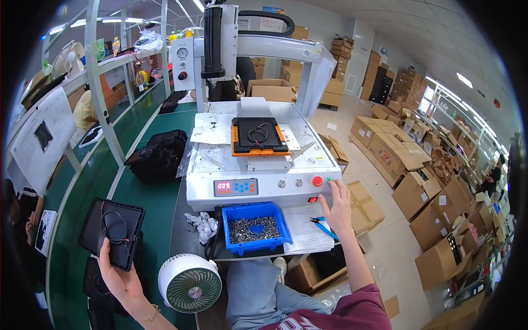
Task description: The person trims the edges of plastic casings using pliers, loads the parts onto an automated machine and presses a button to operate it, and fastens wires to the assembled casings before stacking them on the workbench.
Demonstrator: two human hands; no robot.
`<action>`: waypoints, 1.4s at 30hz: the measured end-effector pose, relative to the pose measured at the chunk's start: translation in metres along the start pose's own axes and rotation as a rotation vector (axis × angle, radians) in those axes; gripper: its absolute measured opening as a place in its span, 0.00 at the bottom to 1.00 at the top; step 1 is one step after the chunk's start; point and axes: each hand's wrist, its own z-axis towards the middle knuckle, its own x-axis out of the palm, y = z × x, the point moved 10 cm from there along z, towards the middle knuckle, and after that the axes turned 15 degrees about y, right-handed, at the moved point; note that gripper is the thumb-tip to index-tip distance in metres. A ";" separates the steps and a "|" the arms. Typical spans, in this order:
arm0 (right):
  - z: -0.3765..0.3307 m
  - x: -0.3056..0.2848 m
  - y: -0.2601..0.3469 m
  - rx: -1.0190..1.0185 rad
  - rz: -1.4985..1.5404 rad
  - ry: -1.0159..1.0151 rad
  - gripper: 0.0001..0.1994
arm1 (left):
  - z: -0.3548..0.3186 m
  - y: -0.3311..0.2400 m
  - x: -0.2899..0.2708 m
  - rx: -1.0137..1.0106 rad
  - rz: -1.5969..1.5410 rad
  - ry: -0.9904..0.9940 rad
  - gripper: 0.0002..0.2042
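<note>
My left hand (121, 279) grips the lower edge of a black rectangular plastic housing (127, 246), held tilted at the left above the green bench. A thin black cable (115, 227) lies coiled on that housing. My right hand (336, 209) holds nothing; its fingers are stretched out, with a fingertip at the green button (329, 180) on the front panel of a white benchtop dispensing machine (269, 187). On the machine's bed, a similar black housing (247, 125) with a coiled cable sits in an orange fixture (237, 152), below and right of the black vertical cylinder (214, 41).
A blue bin (230, 212) of small metal parts stands before the machine, beside blue-handled cutters (324, 227) on paper and a crumpled tissue (203, 225). A white fan (191, 281) is near my left forearm. Stacked black housings (158, 154) occupy the green bench; cardboard boxes (388, 143) line the right.
</note>
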 end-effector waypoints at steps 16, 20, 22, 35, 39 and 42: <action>0.020 0.048 0.329 -0.806 0.497 0.375 0.10 | -0.012 -0.071 -0.012 0.316 -0.044 -0.081 0.10; 0.058 0.201 0.403 -0.661 0.149 0.741 0.12 | -0.018 -0.077 -0.006 0.359 0.005 -0.112 0.12; 0.084 0.280 0.409 -0.498 -0.123 0.863 0.12 | -0.016 -0.072 -0.004 0.330 -0.001 -0.106 0.13; 0.169 0.402 0.358 0.093 -0.372 0.590 0.12 | 0.000 -0.062 -0.008 0.237 -0.053 -0.149 0.17; 0.161 0.395 0.377 -0.071 -0.305 0.655 0.11 | 0.003 -0.070 -0.017 0.264 -0.077 -0.198 0.07; 0.162 0.385 0.371 -0.025 -0.288 0.596 0.17 | 0.004 -0.076 -0.018 0.301 -0.090 -0.184 0.07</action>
